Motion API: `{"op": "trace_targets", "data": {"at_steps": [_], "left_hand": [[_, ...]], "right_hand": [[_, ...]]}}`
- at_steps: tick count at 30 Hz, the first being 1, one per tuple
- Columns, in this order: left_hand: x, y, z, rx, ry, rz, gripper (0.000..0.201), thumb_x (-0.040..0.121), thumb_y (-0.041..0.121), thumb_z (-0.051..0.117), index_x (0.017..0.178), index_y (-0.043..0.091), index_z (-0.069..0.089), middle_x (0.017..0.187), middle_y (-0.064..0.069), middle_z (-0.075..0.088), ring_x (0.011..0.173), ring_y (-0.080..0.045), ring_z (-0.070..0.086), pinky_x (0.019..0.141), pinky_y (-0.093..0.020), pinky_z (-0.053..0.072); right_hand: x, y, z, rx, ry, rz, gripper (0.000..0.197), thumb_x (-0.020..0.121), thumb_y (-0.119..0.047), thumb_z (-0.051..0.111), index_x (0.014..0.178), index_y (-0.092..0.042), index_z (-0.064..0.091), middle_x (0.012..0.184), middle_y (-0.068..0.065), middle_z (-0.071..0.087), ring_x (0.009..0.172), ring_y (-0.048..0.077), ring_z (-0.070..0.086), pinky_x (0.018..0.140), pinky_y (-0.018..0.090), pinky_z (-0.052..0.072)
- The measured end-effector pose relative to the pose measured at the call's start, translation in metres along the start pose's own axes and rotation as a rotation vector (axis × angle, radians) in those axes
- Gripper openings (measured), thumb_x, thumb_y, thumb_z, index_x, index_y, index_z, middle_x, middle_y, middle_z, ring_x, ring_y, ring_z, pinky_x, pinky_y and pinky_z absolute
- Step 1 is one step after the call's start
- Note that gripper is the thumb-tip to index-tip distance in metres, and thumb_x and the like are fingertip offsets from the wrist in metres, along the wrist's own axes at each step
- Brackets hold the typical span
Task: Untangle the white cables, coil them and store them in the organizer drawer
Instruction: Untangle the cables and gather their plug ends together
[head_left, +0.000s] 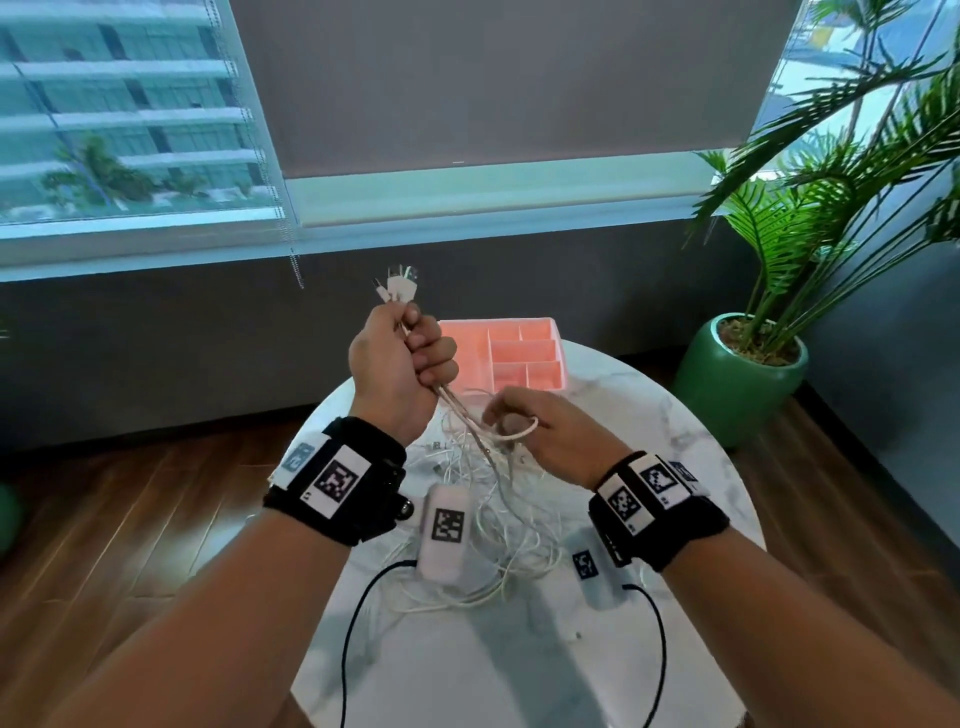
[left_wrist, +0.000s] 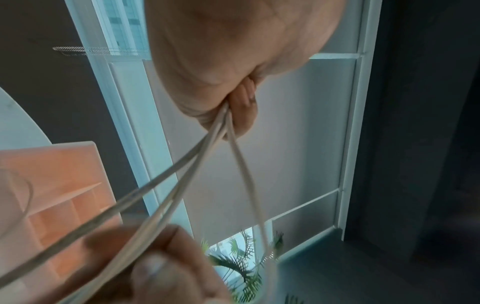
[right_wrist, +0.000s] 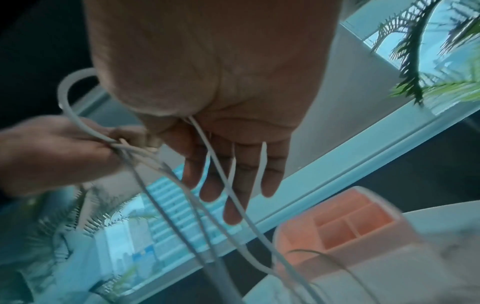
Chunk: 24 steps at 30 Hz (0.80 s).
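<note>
My left hand (head_left: 410, 353) is raised above the table and grips a bunch of white cables (head_left: 462, 415). Their connector ends (head_left: 397, 285) stick up out of the fist. In the left wrist view the strands (left_wrist: 182, 164) run taut from the left hand (left_wrist: 233, 102) down to the right. My right hand (head_left: 524, 415) is lower and to the right; its thumb hooks a cable loop (right_wrist: 63, 92) while the fingers (right_wrist: 233, 185) lie straight. The rest of the tangle (head_left: 498, 525) lies on the table beneath. The pink organizer drawer (head_left: 524, 353) stands behind the hands, its compartments holding nothing.
The round marble table (head_left: 649, 467) stands on a wooden floor below a window. A potted palm in a green pot (head_left: 737, 384) is on the floor to the right. The organizer also shows in both wrist views (left_wrist: 52, 174) (right_wrist: 350, 226).
</note>
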<state>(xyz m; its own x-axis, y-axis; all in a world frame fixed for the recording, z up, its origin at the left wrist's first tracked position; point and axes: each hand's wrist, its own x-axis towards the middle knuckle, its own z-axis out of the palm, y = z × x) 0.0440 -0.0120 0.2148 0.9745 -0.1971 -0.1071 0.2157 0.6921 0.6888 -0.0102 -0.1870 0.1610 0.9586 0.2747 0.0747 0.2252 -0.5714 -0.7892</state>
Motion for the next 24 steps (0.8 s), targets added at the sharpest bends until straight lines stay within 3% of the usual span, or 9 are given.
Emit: {"op": "trace_targets", "data": {"at_steps": [3, 7, 12, 17, 21, 24], "left_hand": [[0.002, 0.013, -0.013, -0.068, 0.035, 0.059, 0.028, 0.097, 0.015, 0.032, 0.069, 0.019, 0.038, 0.06, 0.005, 0.024, 0.044, -0.007, 0.018, 0.034, -0.02, 0.019], [0.007, 0.031, -0.029, -0.149, 0.114, 0.116, 0.029, 0.097, 0.015, 0.032, 0.069, 0.02, 0.037, 0.059, 0.006, 0.025, 0.044, -0.007, 0.017, 0.036, -0.021, 0.016], [0.012, 0.038, -0.042, -0.177, 0.181, 0.115, 0.029, 0.097, 0.014, 0.032, 0.068, 0.02, 0.038, 0.058, 0.006, 0.027, 0.044, -0.008, 0.018, 0.038, -0.021, 0.015], [0.013, 0.013, -0.035, -0.13, 0.179, 0.079, 0.028, 0.095, 0.012, 0.033, 0.069, 0.02, 0.038, 0.058, 0.005, 0.028, 0.043, -0.008, 0.02, 0.037, -0.021, 0.017], [0.018, -0.001, -0.031, -0.134, 0.202, 0.034, 0.028, 0.095, 0.012, 0.032, 0.069, 0.019, 0.038, 0.058, 0.005, 0.028, 0.043, -0.009, 0.02, 0.036, -0.022, 0.018], [0.02, -0.002, -0.028, -0.129, 0.215, 0.036, 0.029, 0.096, 0.013, 0.032, 0.069, 0.019, 0.038, 0.057, 0.005, 0.028, 0.043, -0.009, 0.02, 0.037, -0.022, 0.018]], "right_hand": [[-0.011, 0.025, -0.013, -0.137, 0.043, 0.145, 0.02, 0.095, -0.012, 0.049, 0.088, -0.016, 0.067, 0.076, -0.006, 0.064, 0.069, 0.005, 0.059, 0.07, 0.03, 0.048], [-0.036, 0.077, -0.034, -0.213, 0.027, 0.317, 0.019, 0.085, -0.018, 0.061, 0.066, -0.02, 0.062, 0.066, -0.005, 0.062, 0.066, 0.018, 0.056, 0.067, 0.034, 0.044], [-0.098, 0.15, -0.067, -0.314, 0.11, 0.588, 0.026, 0.065, -0.039, 0.048, 0.052, -0.018, 0.053, 0.054, 0.002, 0.053, 0.056, 0.021, 0.05, 0.059, 0.036, 0.038], [-0.154, 0.184, -0.096, -0.331, 0.303, 0.822, 0.023, 0.061, -0.034, 0.044, 0.059, -0.017, 0.058, 0.062, 0.009, 0.061, 0.065, 0.03, 0.056, 0.063, 0.035, 0.044], [-0.182, 0.192, -0.118, -0.469, 0.502, 0.987, 0.024, 0.088, -0.022, 0.046, 0.07, -0.012, 0.06, 0.078, 0.01, 0.064, 0.077, 0.035, 0.057, 0.08, 0.042, 0.048], [-0.194, 0.199, -0.14, -0.363, 0.775, 1.014, 0.02, 0.088, -0.017, 0.049, 0.074, -0.01, 0.062, 0.077, 0.016, 0.06, 0.079, 0.039, 0.056, 0.074, 0.04, 0.043]]}}
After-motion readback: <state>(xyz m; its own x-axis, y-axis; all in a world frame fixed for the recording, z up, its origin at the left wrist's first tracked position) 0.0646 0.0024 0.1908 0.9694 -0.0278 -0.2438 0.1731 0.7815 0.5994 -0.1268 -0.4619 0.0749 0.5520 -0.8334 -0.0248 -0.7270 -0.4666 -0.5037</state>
